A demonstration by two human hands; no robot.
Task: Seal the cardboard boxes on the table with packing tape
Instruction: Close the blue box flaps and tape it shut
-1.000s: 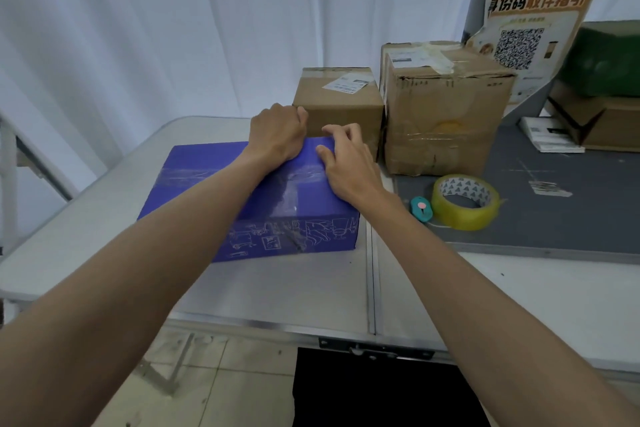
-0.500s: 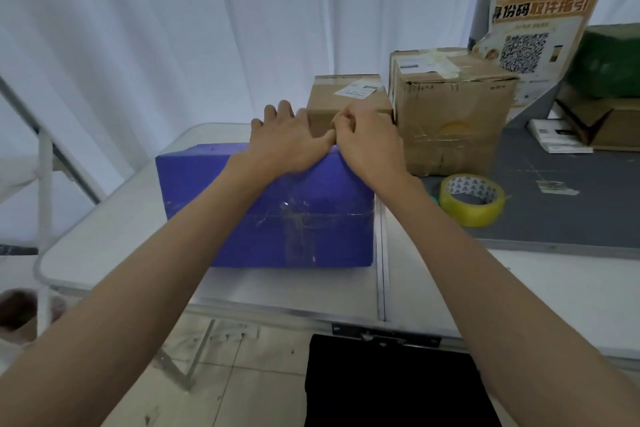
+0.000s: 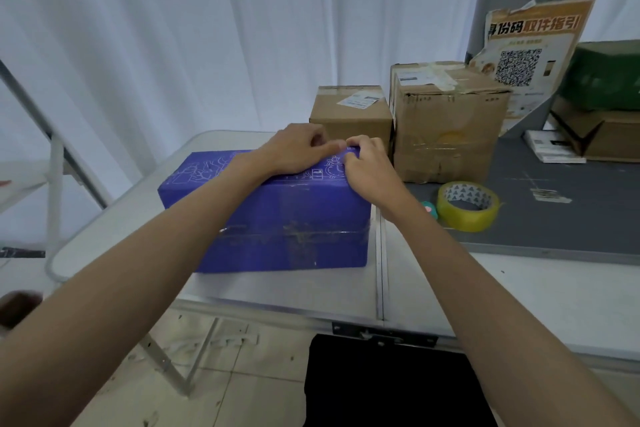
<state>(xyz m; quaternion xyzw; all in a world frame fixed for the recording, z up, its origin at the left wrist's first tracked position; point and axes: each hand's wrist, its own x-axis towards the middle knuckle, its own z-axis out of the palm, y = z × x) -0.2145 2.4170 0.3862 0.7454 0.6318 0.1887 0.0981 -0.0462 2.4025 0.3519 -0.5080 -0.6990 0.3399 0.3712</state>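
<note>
At blue box [image 3: 277,218] far edge, both hands.

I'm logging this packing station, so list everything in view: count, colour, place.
blue box: 1, blue, on the white table, taped along its front.
small cardboard box: 1, brown, behind the blue box.
large cardboard box: 1, brown, right of the small one.
tape roll: 1, yellowish clear, on the grey mat.
grey mat: 1, right side.
white table: 1, folding.
poster: 1, orange and white, back right.
left hand: on the blue box's top far edge.
right hand: beside it, fingers curled at that edge.
</note>
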